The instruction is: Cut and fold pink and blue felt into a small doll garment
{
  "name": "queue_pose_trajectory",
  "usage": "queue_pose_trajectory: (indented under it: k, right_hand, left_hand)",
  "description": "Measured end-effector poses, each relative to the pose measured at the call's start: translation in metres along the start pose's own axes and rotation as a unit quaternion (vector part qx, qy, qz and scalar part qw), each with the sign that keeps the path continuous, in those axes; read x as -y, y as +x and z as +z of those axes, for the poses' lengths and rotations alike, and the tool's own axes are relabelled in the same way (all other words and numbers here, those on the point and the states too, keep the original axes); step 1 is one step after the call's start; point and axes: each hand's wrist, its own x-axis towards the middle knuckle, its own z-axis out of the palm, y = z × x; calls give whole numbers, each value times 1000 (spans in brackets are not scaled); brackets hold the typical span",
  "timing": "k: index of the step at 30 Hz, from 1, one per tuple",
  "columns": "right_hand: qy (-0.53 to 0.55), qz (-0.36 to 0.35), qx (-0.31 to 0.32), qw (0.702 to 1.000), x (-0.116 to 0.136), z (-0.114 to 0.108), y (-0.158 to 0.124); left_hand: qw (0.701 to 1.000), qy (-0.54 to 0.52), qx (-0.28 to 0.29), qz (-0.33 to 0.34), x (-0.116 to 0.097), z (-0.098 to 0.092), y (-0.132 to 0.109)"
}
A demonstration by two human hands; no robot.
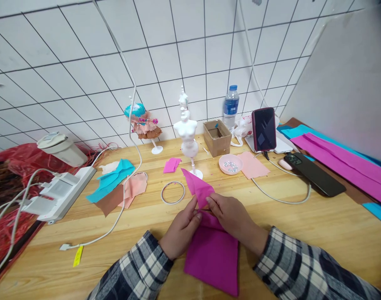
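Observation:
Between my two hands is a sheet of magenta crepe paper (213, 258), its lower part hanging toward the table's front edge. The upper part is folded into a pointed flap (199, 186). My left hand (182, 228) pinches the paper at the left side of the fold, thumb on top. On the right side, my right hand (231, 216) grips the flap's edge between thumb and fingers. Beyond the flap stands a small white doll mannequin (188, 135) on a round base. A white ring (173, 193) lies to the left, with a small folded magenta piece (171, 165) behind it.
At the back are a dressed mannequin (146, 125), a cardboard box (217, 139), a water bottle (231, 106) and a pink dish of gems (230, 164). Right lie phones (314, 174) and paper strips (343, 166); left, paper scraps (114, 179), a cable (118, 221) and a power strip (63, 196).

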Motion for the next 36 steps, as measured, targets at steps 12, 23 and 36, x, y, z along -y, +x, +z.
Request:
queue_pose_trajectory:
  k: [12,23,36]
  right_hand:
    - [275,7,-118,954,-27,-14,6]
    - [248,35,-161,955,-28,-22,7]
    - [-44,112,-44,992,-21,-13,16]
  left_hand:
    - [992,119,51,12,-12,-5,0]
    - [952,111,-196,209,-19,-76,-12]
    - [833,495,-241,-54,48,-154,2]
